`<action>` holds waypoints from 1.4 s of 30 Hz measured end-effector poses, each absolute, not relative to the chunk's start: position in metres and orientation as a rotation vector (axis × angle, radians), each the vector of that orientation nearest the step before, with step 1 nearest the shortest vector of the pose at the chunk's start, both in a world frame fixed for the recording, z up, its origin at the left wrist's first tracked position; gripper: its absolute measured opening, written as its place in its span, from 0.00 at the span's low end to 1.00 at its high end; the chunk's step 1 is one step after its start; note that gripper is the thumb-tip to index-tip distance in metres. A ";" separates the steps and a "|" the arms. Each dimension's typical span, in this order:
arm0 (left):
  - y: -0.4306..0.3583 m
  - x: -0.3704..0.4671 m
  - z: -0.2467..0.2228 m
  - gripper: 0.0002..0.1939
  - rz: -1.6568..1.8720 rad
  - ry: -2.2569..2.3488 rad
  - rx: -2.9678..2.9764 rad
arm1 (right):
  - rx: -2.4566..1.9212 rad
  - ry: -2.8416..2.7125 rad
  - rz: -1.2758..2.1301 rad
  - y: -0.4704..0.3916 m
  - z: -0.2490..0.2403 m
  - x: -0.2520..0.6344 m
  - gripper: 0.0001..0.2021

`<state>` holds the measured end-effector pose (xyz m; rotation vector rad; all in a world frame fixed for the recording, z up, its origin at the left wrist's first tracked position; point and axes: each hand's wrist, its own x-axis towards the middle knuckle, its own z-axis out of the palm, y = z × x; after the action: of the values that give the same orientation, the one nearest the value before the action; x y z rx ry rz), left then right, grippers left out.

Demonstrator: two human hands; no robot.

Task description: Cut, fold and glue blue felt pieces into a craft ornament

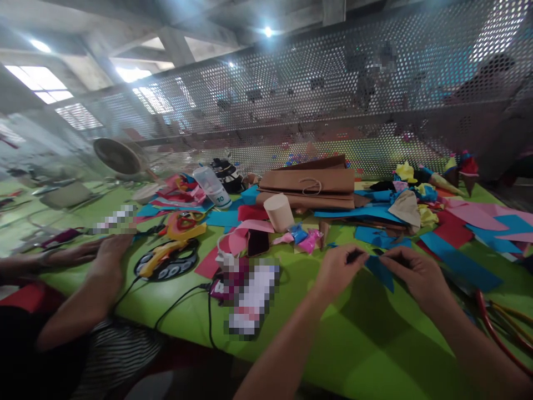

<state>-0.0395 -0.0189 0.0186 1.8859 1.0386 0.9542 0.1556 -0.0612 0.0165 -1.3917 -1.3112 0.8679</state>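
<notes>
Over the green table, a small piece of blue paper hangs between my two hands. My left hand pinches its upper left edge, and the fingertips of my right hand pinch it at the upper right. The lower end of the paper narrows to a point. Whether it is folded there I cannot tell. Beyond my fingers lie blue paper sheets and a cream-coloured cloth-like piece. Long blue strips rest to the right of my right hand.
A phone, a yellow-and-black glue gun and cables lie left of my arms. Brown paper, a beige roll and a plastic cup stand behind. A co-worker's arms rest at left. Red-handled scissors or pliers lie right.
</notes>
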 end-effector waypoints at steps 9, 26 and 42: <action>-0.013 -0.040 0.008 0.12 1.008 0.998 1.627 | -1.356 -1.304 1.048 -0.058 0.016 0.153 0.21; -0.006 -0.043 0.006 0.10 1.108 1.002 1.501 | -1.421 -1.473 0.958 -0.055 0.004 0.159 0.21; -0.008 -0.047 0.007 0.11 1.024 0.976 1.695 | -1.351 -1.481 1.066 -0.054 0.010 0.159 0.19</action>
<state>-0.0474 -0.0076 0.0067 1.6947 0.9757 1.0244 0.1590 -0.0542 0.0102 -1.3507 -1.4807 1.0663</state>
